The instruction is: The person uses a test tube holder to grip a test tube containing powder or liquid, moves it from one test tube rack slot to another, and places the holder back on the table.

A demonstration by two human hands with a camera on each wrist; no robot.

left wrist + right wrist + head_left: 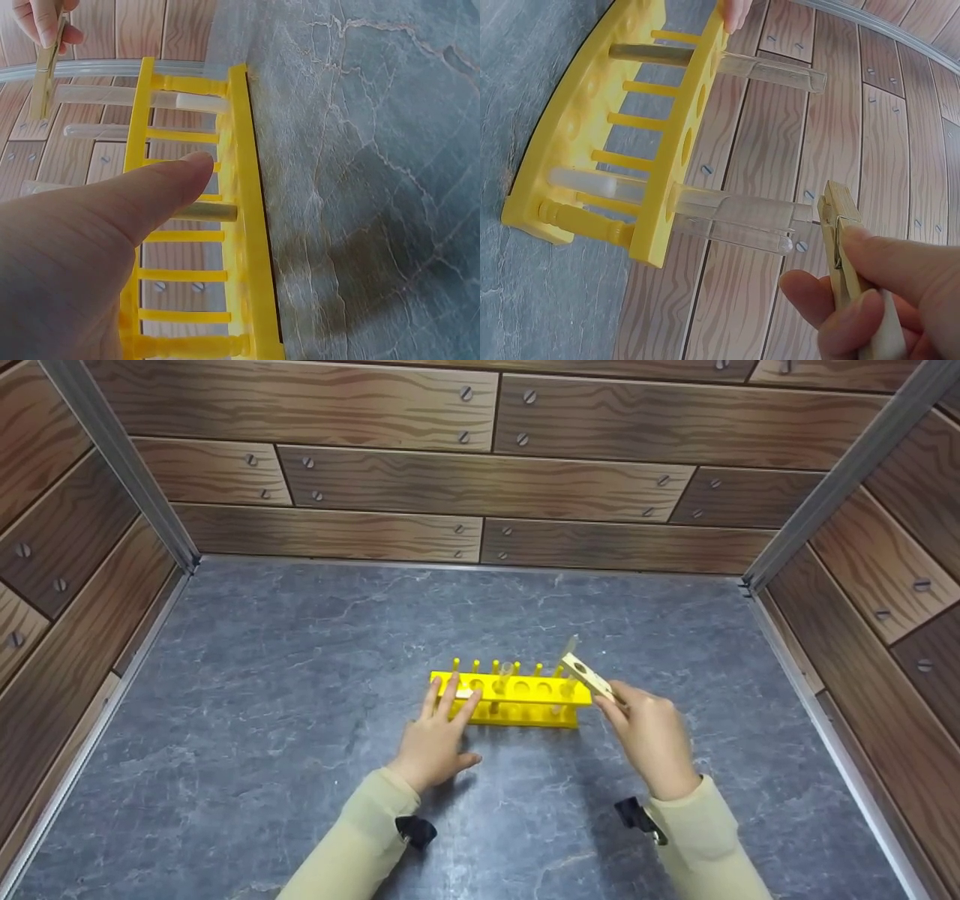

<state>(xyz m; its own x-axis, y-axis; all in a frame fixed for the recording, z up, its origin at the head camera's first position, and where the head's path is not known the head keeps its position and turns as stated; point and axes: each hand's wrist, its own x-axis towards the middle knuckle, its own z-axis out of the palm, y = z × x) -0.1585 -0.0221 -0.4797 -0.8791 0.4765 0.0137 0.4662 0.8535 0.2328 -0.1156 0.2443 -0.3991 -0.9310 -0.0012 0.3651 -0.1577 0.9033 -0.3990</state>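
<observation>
A yellow test tube rack [536, 699] stands upright on the floor panel. My left hand [431, 746] rests on its left end, fingers straight and spread over the top bar, thumb extended in front. My right hand [660, 735] pinches a wooden test tube holder [844, 247] beyond the rack's right end. The holder's tip is right at the mouth of a test tube with white contents [585, 181], standing in the end hole. A tube with brownish liquid [652, 54] stands farther left. A bottom-up clear tube [757, 238] shows behind the end tube.
Pegs [456, 664] stand along the rack's back edge. Wood-patterned panels [375, 480] rise at the back and on both sides, joined by metal corner strips [840, 472]. Grey marbled flooring [300, 660] surrounds the rack.
</observation>
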